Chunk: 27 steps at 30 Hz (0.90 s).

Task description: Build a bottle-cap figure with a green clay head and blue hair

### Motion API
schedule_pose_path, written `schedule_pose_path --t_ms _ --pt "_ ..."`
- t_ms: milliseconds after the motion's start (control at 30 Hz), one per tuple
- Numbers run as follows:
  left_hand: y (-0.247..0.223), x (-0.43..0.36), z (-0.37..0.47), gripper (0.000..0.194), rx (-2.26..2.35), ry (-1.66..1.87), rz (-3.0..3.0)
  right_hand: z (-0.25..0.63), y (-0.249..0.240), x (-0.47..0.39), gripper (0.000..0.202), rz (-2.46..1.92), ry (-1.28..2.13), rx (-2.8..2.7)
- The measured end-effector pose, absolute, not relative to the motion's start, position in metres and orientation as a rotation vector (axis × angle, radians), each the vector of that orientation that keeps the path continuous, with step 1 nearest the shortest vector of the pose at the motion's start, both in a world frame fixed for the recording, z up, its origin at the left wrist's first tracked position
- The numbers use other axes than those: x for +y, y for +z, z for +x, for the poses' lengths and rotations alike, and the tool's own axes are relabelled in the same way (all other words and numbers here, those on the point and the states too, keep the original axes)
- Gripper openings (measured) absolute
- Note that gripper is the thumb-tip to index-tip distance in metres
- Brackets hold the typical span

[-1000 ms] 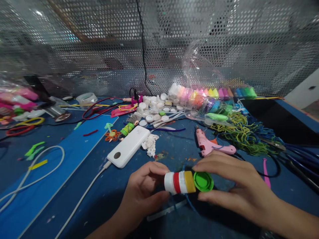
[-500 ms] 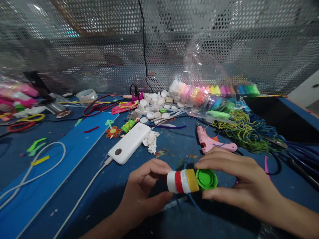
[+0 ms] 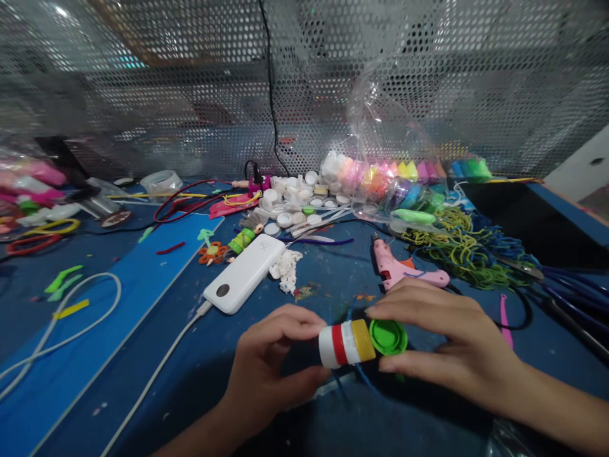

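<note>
Left hand (image 3: 273, 355): clamped on the cap stack (image 3: 339, 344), gripping the white end with fingers above and thumb below.
Right hand (image 3: 447, 336): clamped on the green cap (image 3: 387, 336), fingers at the upper rim, thumb at the lower.
Cap stack: held sideways between both hands, over the near middle of the surface (image 3: 342, 263); banded white, red, white and yellow from left to right.
Green cap: held with hollow side towards the camera, at the yellow end; cannot tell whether touching.
Blue cord (image 3: 368, 381): trailing below the cap stack.
Glue gun (image 3: 409, 273): lying just beyond the right hand, pink with an orange trigger.
Power bank (image 3: 245, 273): resting beyond the left hand, plugged into a white cable (image 3: 157, 374).
Blue board (image 3: 137, 285): lying along the left side of the surface.
Loose caps (image 3: 285, 219): heaped near the far edge, mostly white.
Yarn (image 3: 469, 254): tangled towards the far right corner, green, yellow and blue.
</note>
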<state>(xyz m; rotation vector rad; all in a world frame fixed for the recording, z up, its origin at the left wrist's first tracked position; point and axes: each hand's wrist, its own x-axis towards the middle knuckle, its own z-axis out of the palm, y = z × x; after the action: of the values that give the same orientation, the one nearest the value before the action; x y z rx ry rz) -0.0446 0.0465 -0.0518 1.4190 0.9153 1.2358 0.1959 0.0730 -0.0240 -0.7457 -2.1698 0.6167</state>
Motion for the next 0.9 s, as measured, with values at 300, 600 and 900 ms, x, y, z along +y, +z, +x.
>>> schedule_pose_path --t_ms 300,600,900 --pt "-0.0524 0.0426 -0.0458 0.044 0.965 1.287 1.575 0.1961 -0.0229 0.0739 0.033 -0.628 0.593 -2.187" --pt "-0.0495 0.043 -0.0451 0.042 0.995 1.318 1.595 0.1981 -0.0224 0.0726 0.04 -0.606 0.647 -2.198" --pt "-0.0519 0.0455 -0.0455 0.038 0.945 1.381 1.767 0.1981 -0.0221 0.072 0.036 -0.592 0.62 -2.188"
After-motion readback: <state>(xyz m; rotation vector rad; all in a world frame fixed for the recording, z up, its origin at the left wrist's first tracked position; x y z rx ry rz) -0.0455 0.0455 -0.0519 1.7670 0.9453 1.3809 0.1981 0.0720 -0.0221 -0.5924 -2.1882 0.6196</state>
